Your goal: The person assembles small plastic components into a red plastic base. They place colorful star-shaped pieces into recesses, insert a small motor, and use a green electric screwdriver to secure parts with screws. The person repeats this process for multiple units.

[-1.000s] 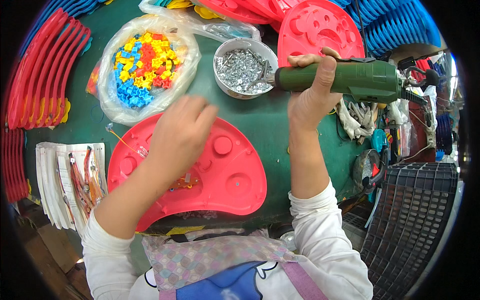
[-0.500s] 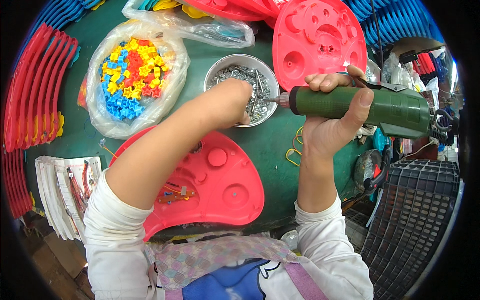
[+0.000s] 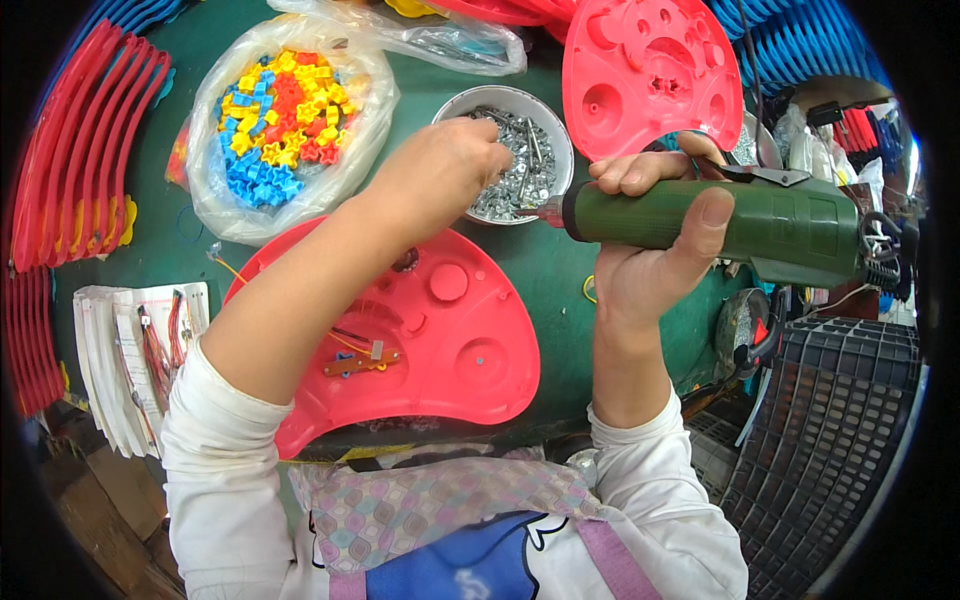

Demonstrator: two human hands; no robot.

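My left hand [image 3: 438, 172] is at the left rim of a white bowl [image 3: 446, 108] of small metal screws [image 3: 528, 150]. Its fingers are pinched together, and whatever is between them is hidden. In my right hand [image 3: 650, 255] lies a green electric screwdriver [image 3: 745, 222], held level with the thumb across its near side. Its bit points left, over the bowl's near right edge. Below my left forearm rests a red curved plastic shell [image 3: 470, 320], hollow side up. A small brown circuit board [image 3: 362, 364] with wires sits inside it.
A clear bag [image 3: 200, 190] of yellow, blue and red star-shaped pieces stands left of the bowl. Another red shell [image 3: 610, 110] lies beyond the screwdriver. Stacked red parts [image 3: 70, 160] line the left edge, above papers [image 3: 110, 350] with wires. A black crate [image 3: 830, 430] stands at right.
My left hand has drawn back from over the screws to the bowl's left rim. The screwdriver remains level in my right hand. The whole view has shifted slightly.
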